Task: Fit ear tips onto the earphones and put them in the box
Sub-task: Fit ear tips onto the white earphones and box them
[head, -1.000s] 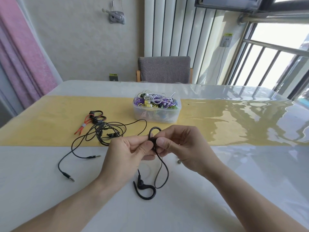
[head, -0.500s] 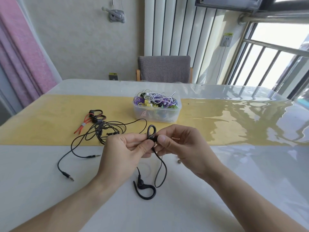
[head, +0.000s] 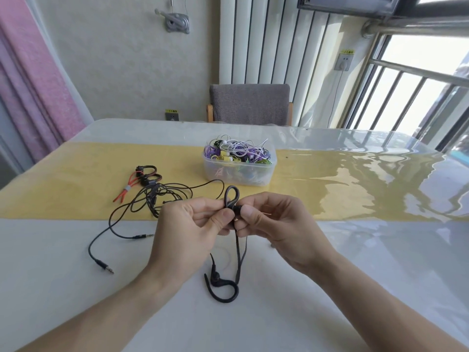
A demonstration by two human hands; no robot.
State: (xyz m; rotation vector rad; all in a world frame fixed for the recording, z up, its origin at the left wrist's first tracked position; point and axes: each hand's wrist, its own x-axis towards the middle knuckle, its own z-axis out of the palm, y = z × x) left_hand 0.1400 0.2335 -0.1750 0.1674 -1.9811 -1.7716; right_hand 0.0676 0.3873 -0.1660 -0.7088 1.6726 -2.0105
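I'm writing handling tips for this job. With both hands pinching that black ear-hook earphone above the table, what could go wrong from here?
The ear tip, if one is there, is hidden between the left hand and right hand gripping the earphone; if it slips it could be hard to find on the table. The dangling cable may drag the second earbud. The clear box already looks heaped, so added cables may tangle or spill.

The fingertips of the left hand (head: 193,224) and right hand (head: 269,222) are covering the body of the black earphone (head: 231,199) at 12 o'clock of the thumbs, so any ear tip there is perhaps too hidden to tell. Both forearms are running off the bottom edge. The box (head: 239,171) is showing only blurred, tangled cables (head: 238,152).
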